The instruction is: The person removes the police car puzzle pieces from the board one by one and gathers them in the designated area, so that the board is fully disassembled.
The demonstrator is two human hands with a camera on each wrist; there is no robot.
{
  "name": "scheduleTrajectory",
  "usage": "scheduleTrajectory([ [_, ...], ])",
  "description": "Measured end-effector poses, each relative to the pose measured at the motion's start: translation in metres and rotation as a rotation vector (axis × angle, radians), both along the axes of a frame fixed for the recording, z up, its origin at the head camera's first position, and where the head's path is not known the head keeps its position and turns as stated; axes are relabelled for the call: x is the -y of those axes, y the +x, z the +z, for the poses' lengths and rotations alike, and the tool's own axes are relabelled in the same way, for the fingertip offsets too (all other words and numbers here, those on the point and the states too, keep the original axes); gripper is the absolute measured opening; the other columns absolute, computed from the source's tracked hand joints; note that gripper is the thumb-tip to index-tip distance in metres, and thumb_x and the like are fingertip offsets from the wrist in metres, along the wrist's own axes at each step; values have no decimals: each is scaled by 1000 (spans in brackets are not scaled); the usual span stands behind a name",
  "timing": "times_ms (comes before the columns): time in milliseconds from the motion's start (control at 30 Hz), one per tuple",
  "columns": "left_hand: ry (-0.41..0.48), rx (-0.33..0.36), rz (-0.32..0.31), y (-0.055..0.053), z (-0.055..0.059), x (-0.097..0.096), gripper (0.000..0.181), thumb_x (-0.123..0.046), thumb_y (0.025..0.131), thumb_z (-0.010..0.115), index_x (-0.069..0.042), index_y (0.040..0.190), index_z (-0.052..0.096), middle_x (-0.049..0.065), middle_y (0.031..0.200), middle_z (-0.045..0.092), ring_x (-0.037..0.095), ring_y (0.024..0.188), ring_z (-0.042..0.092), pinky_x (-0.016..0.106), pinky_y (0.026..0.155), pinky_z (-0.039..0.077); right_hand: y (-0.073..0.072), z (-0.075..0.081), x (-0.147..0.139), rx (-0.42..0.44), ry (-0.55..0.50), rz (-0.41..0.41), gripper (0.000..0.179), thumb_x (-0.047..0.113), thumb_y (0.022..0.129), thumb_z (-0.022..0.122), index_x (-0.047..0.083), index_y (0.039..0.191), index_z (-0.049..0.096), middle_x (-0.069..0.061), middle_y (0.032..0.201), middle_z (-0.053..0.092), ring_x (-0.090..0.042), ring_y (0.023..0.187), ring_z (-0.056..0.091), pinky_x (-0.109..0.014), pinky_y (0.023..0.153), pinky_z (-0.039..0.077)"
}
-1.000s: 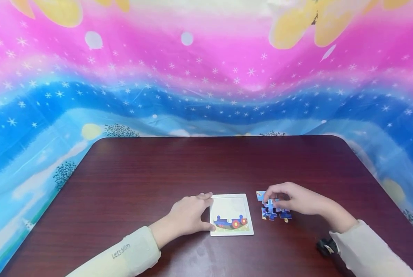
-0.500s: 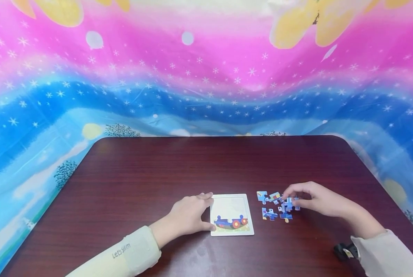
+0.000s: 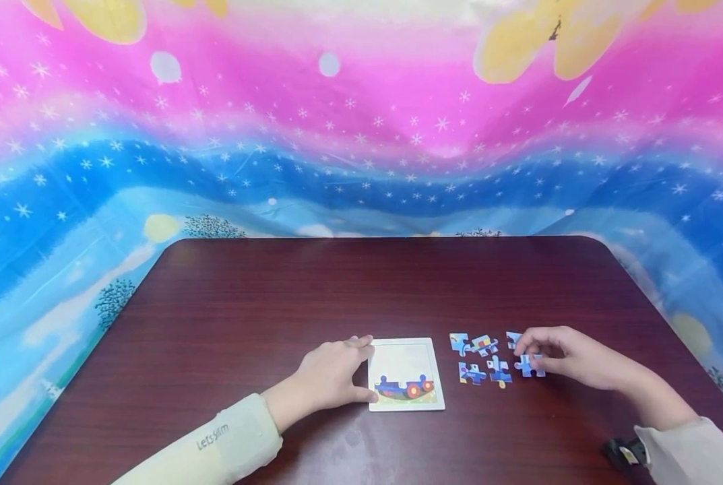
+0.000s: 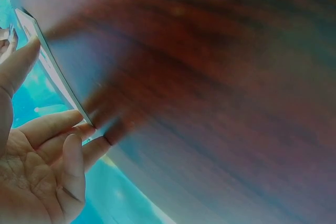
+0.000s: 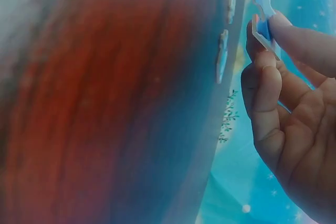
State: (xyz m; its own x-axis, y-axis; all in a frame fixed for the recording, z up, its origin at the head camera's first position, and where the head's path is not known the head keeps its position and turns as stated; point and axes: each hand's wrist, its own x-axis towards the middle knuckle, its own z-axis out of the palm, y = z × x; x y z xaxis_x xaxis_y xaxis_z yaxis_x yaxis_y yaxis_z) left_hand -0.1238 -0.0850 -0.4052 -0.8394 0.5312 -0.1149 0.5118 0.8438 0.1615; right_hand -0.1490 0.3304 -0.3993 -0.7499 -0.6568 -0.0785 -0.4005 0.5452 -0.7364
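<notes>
My left hand (image 3: 331, 377) rests at the left side of a square white puzzle tray (image 3: 400, 360), thumb at the near corner and fingers at the far one. In the left wrist view its fairly straight fingers touch the tray's edge (image 4: 63, 80). A blue train-picture strip (image 3: 405, 389) fills the tray's lower part; the upper part is bare. My right hand (image 3: 570, 353) pinches a blue puzzle piece (image 5: 261, 29) between thumb and forefinger in the right wrist view. Two pieces show at its fingertips in the head view; which is pinched there I cannot tell.
Several loose puzzle pieces (image 3: 472, 373) lie in two rough rows between the tray and my right hand. The dark red wooden table (image 3: 306, 289) reaches back to a pink and blue patterned cloth (image 3: 361, 148).
My right hand has moved rightward, with pieces shifting along at its fingertips. The heaped pieces now lie spread apart. My left hand and the tray have stayed put.
</notes>
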Motion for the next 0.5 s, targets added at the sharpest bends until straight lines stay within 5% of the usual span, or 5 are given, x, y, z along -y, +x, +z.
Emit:
scheduleTrajectory([
  [500, -3, 2, -3, 1, 0, -1, 76, -59, 77, 77, -14, 137, 61, 2, 148, 54, 22, 133, 56, 42, 93, 57, 1, -8, -1, 81, 6, 20, 18, -1, 97, 55, 6, 111, 64, 0, 83, 63, -9, 69, 55, -25, 57, 45],
])
